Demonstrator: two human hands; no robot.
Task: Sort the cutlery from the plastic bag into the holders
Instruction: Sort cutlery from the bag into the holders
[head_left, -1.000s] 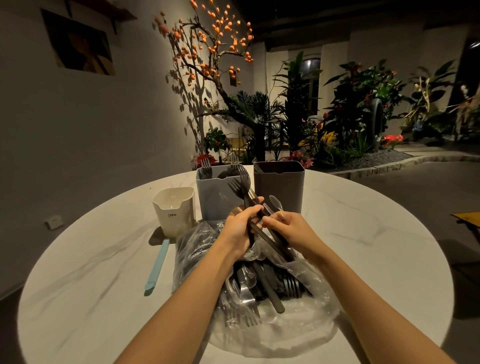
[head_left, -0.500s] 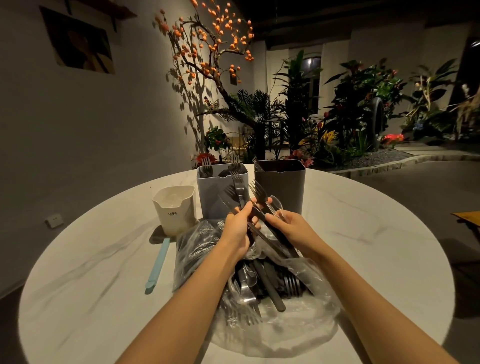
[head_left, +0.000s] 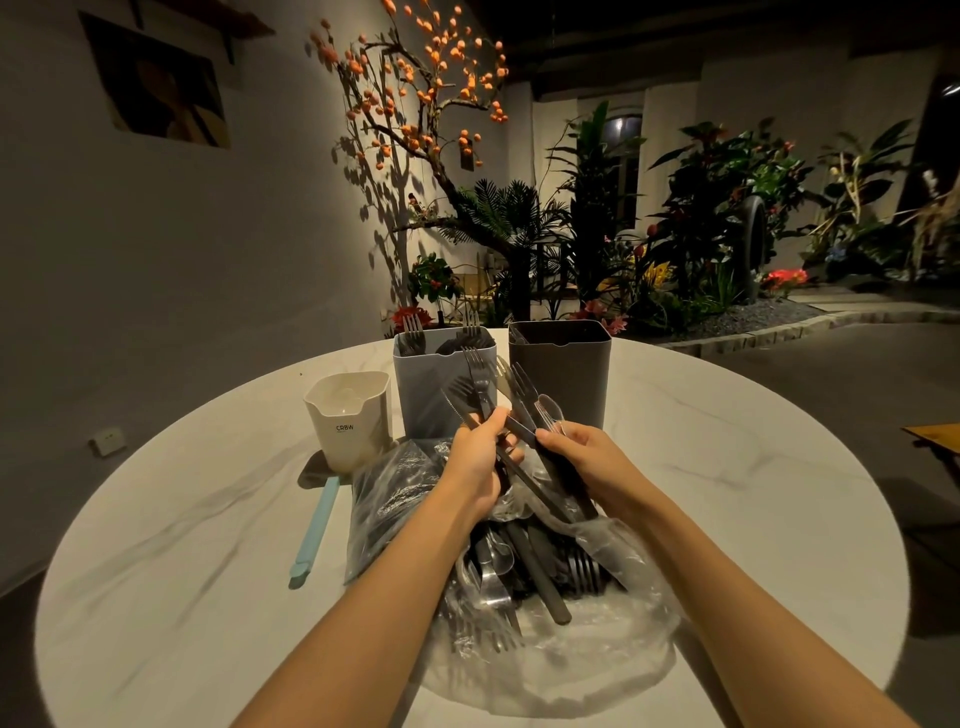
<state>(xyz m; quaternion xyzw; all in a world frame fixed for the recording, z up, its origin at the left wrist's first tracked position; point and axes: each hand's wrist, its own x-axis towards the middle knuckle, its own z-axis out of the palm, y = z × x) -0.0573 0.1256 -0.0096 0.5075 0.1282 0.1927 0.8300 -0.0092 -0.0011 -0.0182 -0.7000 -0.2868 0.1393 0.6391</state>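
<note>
From the head camera, your left hand (head_left: 475, 457) grips a dark fork (head_left: 480, 387) and knife (head_left: 460, 410), while your right hand (head_left: 587, 460) clamps several dark-handled pieces, a fork (head_left: 522, 387) among them. Both hover over the open plastic bag (head_left: 587, 654) of cutlery on the marble table (head_left: 727, 467). Behind stand the blue-grey holder (head_left: 426, 384) with forks, the dark holder (head_left: 566, 374) and the cream holder (head_left: 353, 421).

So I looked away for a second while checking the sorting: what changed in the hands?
The bunched cutlery has fanned out: the left hand draws its black forks leftward, away from those gripped by the right hand. Nothing was let go. The plastic bag, blue-grey holder, dark holder and cream cup stayed put.
</note>
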